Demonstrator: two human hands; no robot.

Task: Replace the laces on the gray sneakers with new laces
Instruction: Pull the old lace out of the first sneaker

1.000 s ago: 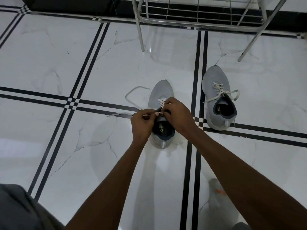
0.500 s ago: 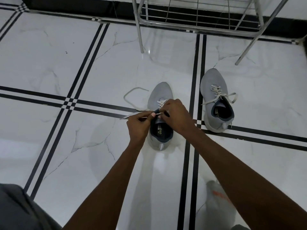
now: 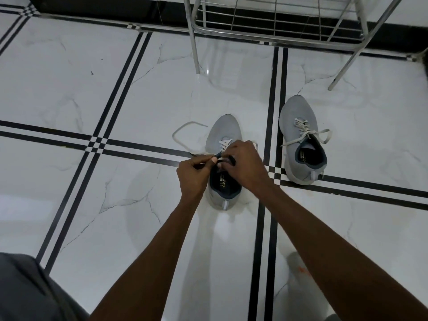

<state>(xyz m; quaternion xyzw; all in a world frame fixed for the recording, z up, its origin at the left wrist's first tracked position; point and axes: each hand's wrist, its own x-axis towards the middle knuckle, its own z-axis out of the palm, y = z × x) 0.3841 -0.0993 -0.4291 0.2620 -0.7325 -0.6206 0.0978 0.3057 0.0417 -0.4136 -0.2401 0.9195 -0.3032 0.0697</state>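
Observation:
Two gray sneakers stand on the white tiled floor. The left sneaker [image 3: 224,130] is partly laced with a whitish lace [image 3: 185,126] that loops out over the floor to its left. My left hand [image 3: 193,176] pinches that lace at the shoe's left top eyelets. My right hand [image 3: 244,164] curls over the tongue and collar, gripping the shoe's upper edge. The right sneaker [image 3: 301,140] stands apart to the right, fully laced, with a bow of whitish lace [image 3: 305,132].
A metal wire rack [image 3: 273,26] stands on thin legs just beyond the shoes. Black double lines cross the glossy floor. Gray cloth [image 3: 25,290] shows at the lower left, and a sock with an orange mark [image 3: 298,267] at the lower right.
The camera has tipped slightly, shifting the shoes lower in view. My left hand drew the lace a little left and then came back close to the eyelets. My right hand stays on the shoe.

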